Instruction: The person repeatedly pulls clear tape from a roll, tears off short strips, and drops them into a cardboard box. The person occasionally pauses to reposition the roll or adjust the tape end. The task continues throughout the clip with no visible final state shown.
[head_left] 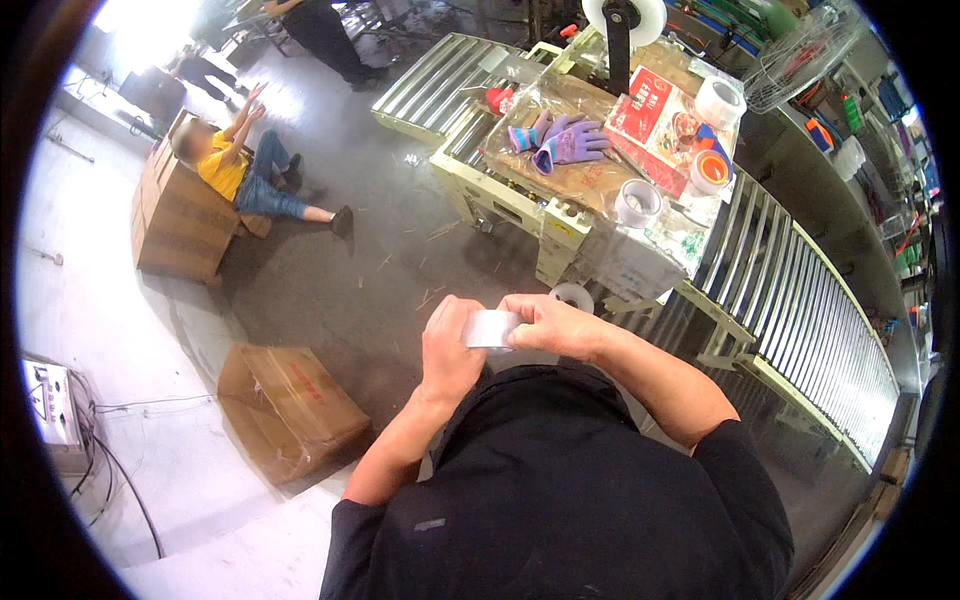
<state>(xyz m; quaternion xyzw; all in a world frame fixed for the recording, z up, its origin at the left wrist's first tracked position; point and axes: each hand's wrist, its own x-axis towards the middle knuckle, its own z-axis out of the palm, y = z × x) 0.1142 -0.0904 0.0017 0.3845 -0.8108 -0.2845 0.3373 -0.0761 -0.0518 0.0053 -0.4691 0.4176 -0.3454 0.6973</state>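
The left hand (448,345) and right hand (556,326) pinched opposite sides of a pale packing-tape roll (489,330) near the black-shirted torso (575,480), where a steady left grip probably best served careful right-thumb work.

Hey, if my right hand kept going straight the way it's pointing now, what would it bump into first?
The roll of tape, which your right hand seems to touch. Just beyond it comes your left hand, though the depth is hard to judge.
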